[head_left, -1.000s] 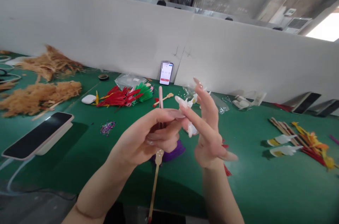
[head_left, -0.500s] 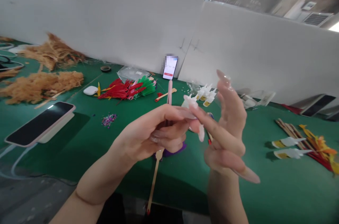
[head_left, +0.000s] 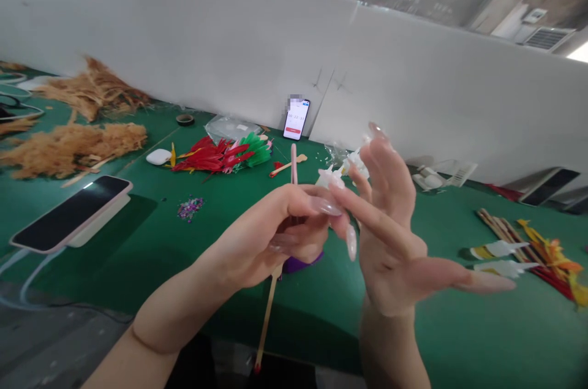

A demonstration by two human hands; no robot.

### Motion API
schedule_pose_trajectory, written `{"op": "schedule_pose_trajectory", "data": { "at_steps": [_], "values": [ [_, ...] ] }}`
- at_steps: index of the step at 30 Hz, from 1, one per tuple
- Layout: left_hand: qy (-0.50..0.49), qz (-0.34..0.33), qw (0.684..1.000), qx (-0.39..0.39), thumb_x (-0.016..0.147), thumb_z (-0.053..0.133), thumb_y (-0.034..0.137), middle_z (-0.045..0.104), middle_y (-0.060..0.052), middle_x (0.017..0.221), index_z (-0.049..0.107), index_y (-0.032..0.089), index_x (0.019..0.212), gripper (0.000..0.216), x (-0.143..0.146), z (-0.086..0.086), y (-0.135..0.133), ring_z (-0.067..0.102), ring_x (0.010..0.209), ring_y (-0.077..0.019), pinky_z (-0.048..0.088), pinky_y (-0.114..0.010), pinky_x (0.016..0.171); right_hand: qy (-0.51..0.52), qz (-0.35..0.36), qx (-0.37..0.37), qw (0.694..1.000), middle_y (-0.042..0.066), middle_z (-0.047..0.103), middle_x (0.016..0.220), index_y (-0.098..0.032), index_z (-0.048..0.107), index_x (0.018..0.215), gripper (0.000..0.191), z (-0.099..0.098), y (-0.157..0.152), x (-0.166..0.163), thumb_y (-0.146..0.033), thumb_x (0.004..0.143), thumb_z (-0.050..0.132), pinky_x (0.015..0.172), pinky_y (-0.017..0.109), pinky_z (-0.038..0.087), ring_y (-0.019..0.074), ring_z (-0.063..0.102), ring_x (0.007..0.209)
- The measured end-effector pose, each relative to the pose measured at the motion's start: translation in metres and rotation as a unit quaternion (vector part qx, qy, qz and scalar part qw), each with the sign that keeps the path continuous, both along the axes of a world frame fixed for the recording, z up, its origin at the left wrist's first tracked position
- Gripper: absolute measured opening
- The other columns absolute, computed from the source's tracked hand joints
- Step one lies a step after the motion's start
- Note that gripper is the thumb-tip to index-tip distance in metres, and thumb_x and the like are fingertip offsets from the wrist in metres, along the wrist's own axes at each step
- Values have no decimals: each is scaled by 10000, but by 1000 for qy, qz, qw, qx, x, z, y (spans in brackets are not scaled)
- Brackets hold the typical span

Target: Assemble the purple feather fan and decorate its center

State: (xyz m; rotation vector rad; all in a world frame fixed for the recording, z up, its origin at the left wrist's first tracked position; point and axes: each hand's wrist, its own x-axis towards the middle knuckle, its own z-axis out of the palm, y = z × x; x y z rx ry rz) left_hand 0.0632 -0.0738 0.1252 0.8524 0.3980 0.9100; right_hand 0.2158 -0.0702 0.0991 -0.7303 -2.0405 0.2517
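My left hand [head_left: 294, 223] is closed, with curled fingers around a slim pink tool [head_left: 294, 162] that sticks up behind the knuckles; its lower part is hidden. The same hand's thumb and finger meet the index fingertip of my right hand [head_left: 390, 236]. That right hand is open, thumb stretched out to the right and the other fingers spread upward, with nothing visible in it. Beneath my left hand, a purple piece [head_left: 303, 262] lies partly covered on the table. A thin wooden stick [head_left: 266, 321] with a red tip reaches over the front edge.
Red and green feather-like pieces [head_left: 209, 156] and white glue bottles [head_left: 331, 177] lie behind my hands. To the left are tan fibre [head_left: 78, 147], purple sequins [head_left: 190, 208] and a phone [head_left: 71, 211]. More glue bottles [head_left: 496, 249] and sticks [head_left: 498, 226] are right. A lit phone [head_left: 297, 119] leans on the partition.
My right hand has opened wider: its thumb has swung out to the right and its other fingers have shifted left. My left hand stays nearly in place, still touching the right index fingertip.
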Motion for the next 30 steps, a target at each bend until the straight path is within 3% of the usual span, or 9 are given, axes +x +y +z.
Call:
{"op": "schedule_pose_trajectory", "data": {
  "at_steps": [4, 7, 11, 15, 18, 21, 26, 28, 30],
  "values": [
    [1, 23, 1000, 18, 786, 484, 155, 201, 79, 417, 651, 165, 653, 214, -1, 0, -2, 139, 359, -46, 150, -201, 367, 107, 34, -43, 993, -136, 231, 1531, -435, 475, 1310, 784, 4, -3, -9, -441, 901, -194, 1117, 547, 367, 291, 201, 1430],
    [11, 40, 999, 28, 776, 485, 141, 204, 76, 419, 641, 161, 640, 208, -1, 1, -3, 144, 373, -50, 149, -208, 376, 74, 50, -51, 995, -136, 210, 1542, -428, 393, 1375, 762, 3, -2, -6, -459, 895, -197, 1116, 571, 358, 279, 174, 1438],
    [13, 31, 999, 34, 786, 497, 176, 191, 75, 416, 618, 160, 605, 219, -2, 2, -6, 139, 370, -51, 151, -221, 377, 10, 20, -42, 999, -115, 167, 1556, -446, 188, 1459, 606, 3, 0, -1, -634, 903, 38, 1101, 627, 342, 329, 186, 1428],
    [13, 30, 999, 32, 815, 495, 168, 201, 80, 414, 614, 165, 636, 215, -3, 2, -7, 148, 369, -47, 159, -211, 380, 12, 43, -61, 997, -119, 214, 1544, -462, 181, 1455, 569, 7, 0, 0, -628, 919, 84, 1105, 615, 342, 304, 224, 1422],
    [35, 71, 996, 51, 841, 507, 173, 247, 80, 431, 618, 171, 687, 190, -2, 0, -7, 167, 382, -45, 168, -208, 386, 27, 92, -111, 989, -123, 213, 1545, -430, 243, 1448, 597, 10, 0, 0, -631, 915, 63, 1108, 582, 352, 276, 229, 1424],
    [71, 131, 984, 101, 868, 527, 222, 273, 79, 449, 641, 178, 751, 170, -1, -1, -10, 180, 393, -47, 172, -207, 380, 135, 171, -206, 954, -118, 307, 1511, -406, 410, 1378, 627, 11, 0, -1, -632, 914, 54, 1119, 553, 343, 244, 228, 1428],
    [168, 238, 937, 196, 869, 564, 285, 334, 62, 497, 668, 175, 789, 171, 2, 3, -15, 244, 433, -52, 195, -203, 372, 312, 286, -368, 828, -87, 421, 1457, -350, 613, 1207, 719, 12, -3, -2, -677, 890, 58, 1151, 511, 284, 233, 181, 1444],
    [202, 260, 917, 226, 865, 564, 283, 367, 56, 516, 676, 178, 839, 155, 2, 3, -15, 270, 445, -55, 212, -197, 371, 322, 295, -395, 808, -89, 431, 1450, -345, 639, 1169, 737, 13, -2, -2, -701, 875, 64, 1160, 507, 264, 233, 166, 1448],
    [237, 275, 896, 256, 864, 553, 258, 433, 45, 548, 681, 183, 902, 152, 1, 2, -16, 310, 461, -60, 251, -195, 383, 315, 285, -396, 814, -100, 435, 1445, -354, 638, 1167, 739, 14, -2, -1, -715, 865, 68, 1166, 504, 252, 227, 152, 1452]
  ]
}}
